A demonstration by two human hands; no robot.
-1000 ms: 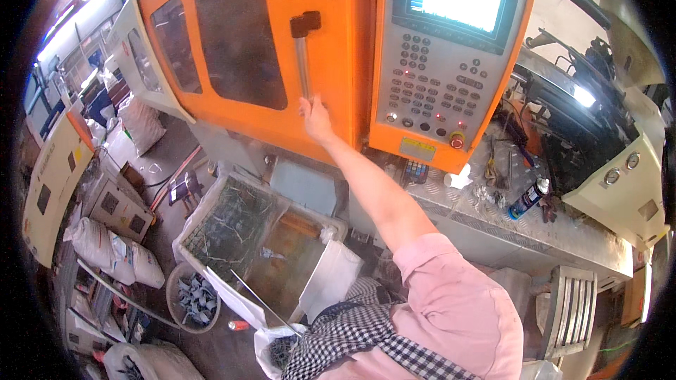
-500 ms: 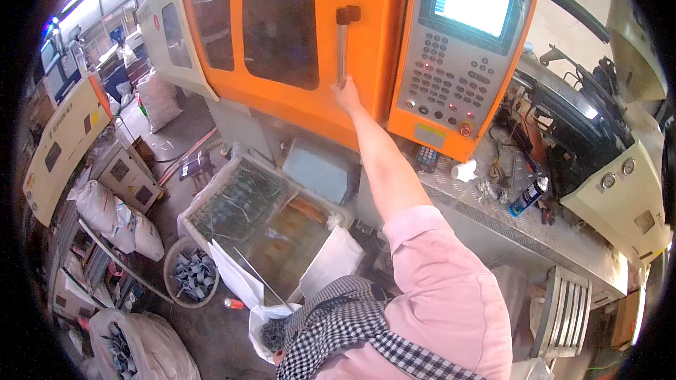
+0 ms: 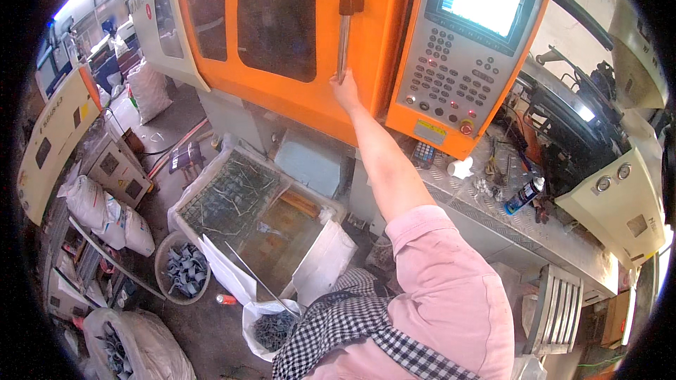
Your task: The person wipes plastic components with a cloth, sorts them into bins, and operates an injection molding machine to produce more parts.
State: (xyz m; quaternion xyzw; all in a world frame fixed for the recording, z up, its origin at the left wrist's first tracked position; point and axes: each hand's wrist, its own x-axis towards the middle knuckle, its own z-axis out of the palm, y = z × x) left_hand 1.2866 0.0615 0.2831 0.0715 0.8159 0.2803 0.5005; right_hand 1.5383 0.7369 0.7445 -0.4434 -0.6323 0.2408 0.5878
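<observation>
My right hand [image 3: 345,91] is closed around the lower end of an upright metal door handle [image 3: 344,42]. The handle is fixed to the orange sliding door [image 3: 310,109] of a large machine, and the door's dark windows [image 3: 276,21] lie left of it. My bare right forearm reaches up from a pink sleeve. Just right of the hand is the machine's grey control panel [image 3: 443,84], with a lit screen [image 3: 482,0] and rows of round buttons. My left hand does not show.
Below the door stands a lined tub [image 3: 282,267] with a mesh rack [image 3: 229,193]. Grey parts fill a round bucket [image 3: 184,267] and bags [image 3: 271,331] nearby. On the right, a metal bench [image 3: 451,186] carries a spray can [image 3: 524,195] and tools. A slatted stool [image 3: 556,309] stands below it.
The view has shifted slightly, so more of the bag of grey parts near my apron shows. My right hand stays on the handle, and the door looks unmoved.
</observation>
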